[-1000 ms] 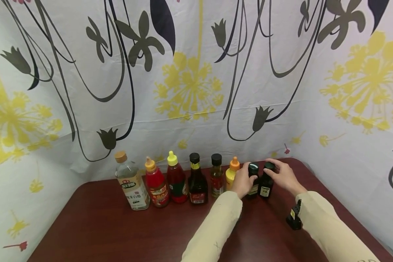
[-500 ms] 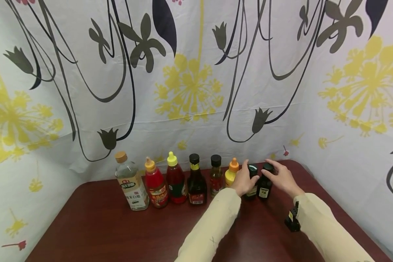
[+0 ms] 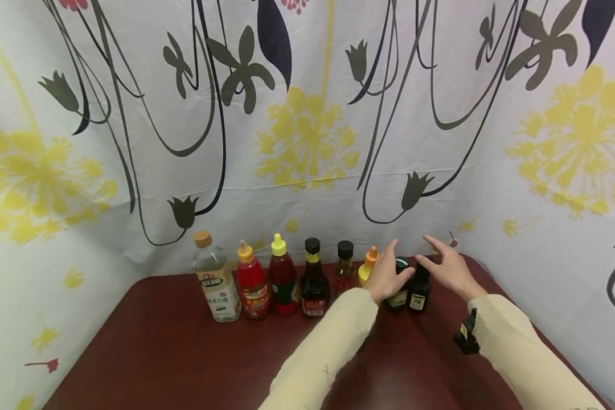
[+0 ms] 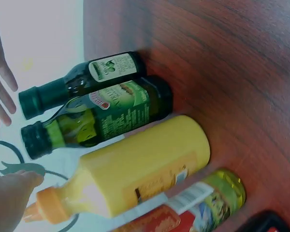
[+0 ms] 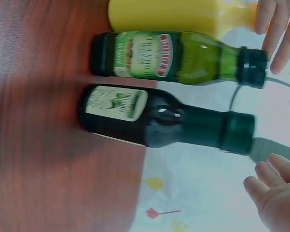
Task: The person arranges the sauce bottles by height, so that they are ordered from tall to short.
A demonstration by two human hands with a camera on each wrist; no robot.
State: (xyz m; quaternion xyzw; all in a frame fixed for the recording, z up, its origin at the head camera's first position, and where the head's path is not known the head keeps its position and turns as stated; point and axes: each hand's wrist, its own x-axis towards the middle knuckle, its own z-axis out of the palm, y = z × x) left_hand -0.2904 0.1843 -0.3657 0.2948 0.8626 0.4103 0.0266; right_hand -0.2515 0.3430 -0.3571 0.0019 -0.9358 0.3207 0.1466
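Two small bottles stand upright side by side at the right end of a row: a green olive oil bottle [image 4: 121,111] and a darker green-black bottle [image 5: 130,116] with a dark green cap. My left hand [image 3: 388,277] hovers by the olive oil bottle's cap, its fingers spread and holding nothing. Near the top of the dark bottle, my right hand [image 3: 451,273] has its fingers apart, also empty. Space shows between the right fingers and the dark cap in the right wrist view. A yellow squeeze bottle [image 4: 145,164] with an orange nozzle is partly behind my left hand in the head view.
Leftward along the row are a black-capped bottle [image 3: 345,270], a dark sauce bottle [image 3: 315,287], two red squeeze bottles and a clear vinegar bottle [image 3: 217,285]. All stand on the dark red table [image 3: 184,353], before a patterned cloth [image 3: 307,210].
Both hands have come off the two bottle caps, their fingers rising and spreading. The two bottles stay standing in place. The head view has shifted slightly.
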